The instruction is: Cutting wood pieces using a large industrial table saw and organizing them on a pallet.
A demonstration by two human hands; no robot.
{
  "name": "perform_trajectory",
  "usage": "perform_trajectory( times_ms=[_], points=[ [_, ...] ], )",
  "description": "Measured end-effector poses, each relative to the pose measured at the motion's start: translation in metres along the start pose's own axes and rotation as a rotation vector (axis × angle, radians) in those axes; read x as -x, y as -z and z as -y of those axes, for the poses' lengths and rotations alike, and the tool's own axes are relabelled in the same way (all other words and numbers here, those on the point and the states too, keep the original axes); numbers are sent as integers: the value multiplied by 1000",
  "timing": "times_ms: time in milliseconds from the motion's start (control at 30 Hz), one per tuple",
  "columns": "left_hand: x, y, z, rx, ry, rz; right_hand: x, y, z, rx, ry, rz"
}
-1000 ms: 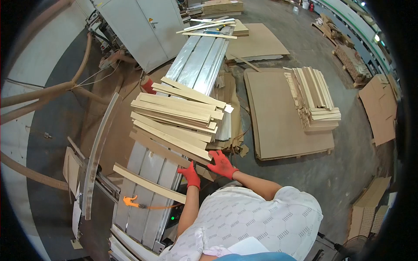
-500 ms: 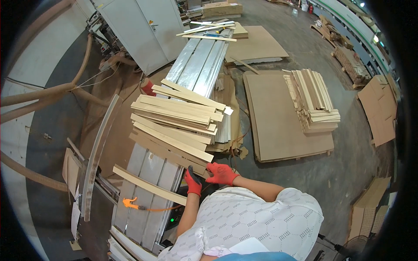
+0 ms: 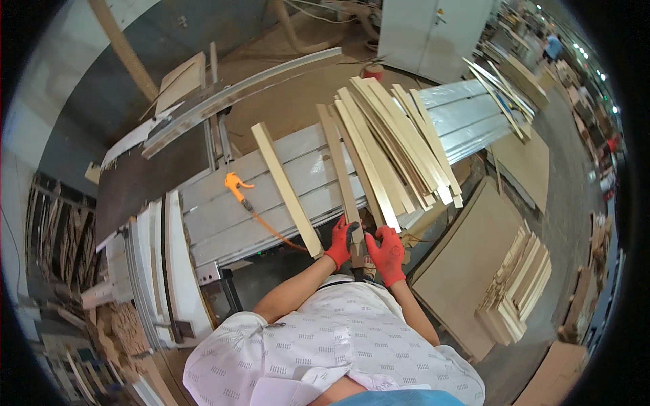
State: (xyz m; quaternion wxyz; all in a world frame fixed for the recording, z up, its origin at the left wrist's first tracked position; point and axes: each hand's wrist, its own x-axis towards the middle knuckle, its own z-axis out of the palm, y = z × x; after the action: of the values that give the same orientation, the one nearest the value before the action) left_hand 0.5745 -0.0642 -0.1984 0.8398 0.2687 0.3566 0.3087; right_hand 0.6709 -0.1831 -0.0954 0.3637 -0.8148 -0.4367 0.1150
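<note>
Here the wooden slat [image 3: 343,183] lies across the grey metal table [image 3: 223,223], its near end overhanging the table's front edge, between a lone slat [image 3: 286,188] to its left and the heaped slat pile [image 3: 396,145] to its right. Both gloved hands close on that end — left hand [image 3: 338,242], right hand [image 3: 387,252], forearms angled in. A skewed pull could snag the pile and spill it, I'd judge.

The single head camera looks steeply down from above the person, quite near the metal table [image 3: 298,183]; its fisheye rim bends straight edges.
</note>
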Motion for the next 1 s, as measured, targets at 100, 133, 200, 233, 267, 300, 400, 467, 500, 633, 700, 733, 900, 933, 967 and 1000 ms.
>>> perform_trajectory(
  times_ms=[100, 133, 200, 233, 267, 300, 400, 467, 500, 633, 700, 733, 900, 933, 967, 1000],
  points=[
    [8, -1, -2, 23, -90, -38, -15, -35, -12, -229, 103, -24],
    [11, -2, -5, 133, -40, -33, -18, -38, -12, -379, 29, 139],
    [17, -6, -9, 252, 6, -25, -20, -47, -15, -480, -51, 236],
    [20, -6, -9, 228, -52, -65, -19, -53, -17, -587, -139, 331],
    [23, -7, -9, 204, -109, -106, -18, -58, -19, -535, -70, 274],
    [24, -5, -12, 216, -114, -111, -17, -59, -23, -528, -64, 284],
    [32, -1, -17, 166, -150, 62, -10, -59, -34, -448, -167, 343],
    [43, -14, -24, 246, -46, 3, -3, -64, -50, -555, -196, 245],
    [37, -5, -16, 262, -61, -2, -2, -63, -53, -546, -181, 259],
    [22, 6, 0, 147, -64, -43, 4, -57, -75, -986, -443, 244],
    [25, 1, -7, 117, -49, -85, 12, -44, -76, -933, -428, 259],
    [26, 0, -10, 123, -66, -86, 17, -33, -64, -903, -421, 247],
    [10, 39, -2, 214, 267, 128, 16, -13, -29, -675, -319, 421],
    [18, 37, 2, -416, -261, 30, 10, -14, -24, -309, -66, 195],
    [26, 24, -2, -422, -255, 48, 3, -13, -23, 65, 169, -43],
    [34, 11, -6, -273, -266, 83, -8, -18, -36, 209, 183, -108]
  ],
)
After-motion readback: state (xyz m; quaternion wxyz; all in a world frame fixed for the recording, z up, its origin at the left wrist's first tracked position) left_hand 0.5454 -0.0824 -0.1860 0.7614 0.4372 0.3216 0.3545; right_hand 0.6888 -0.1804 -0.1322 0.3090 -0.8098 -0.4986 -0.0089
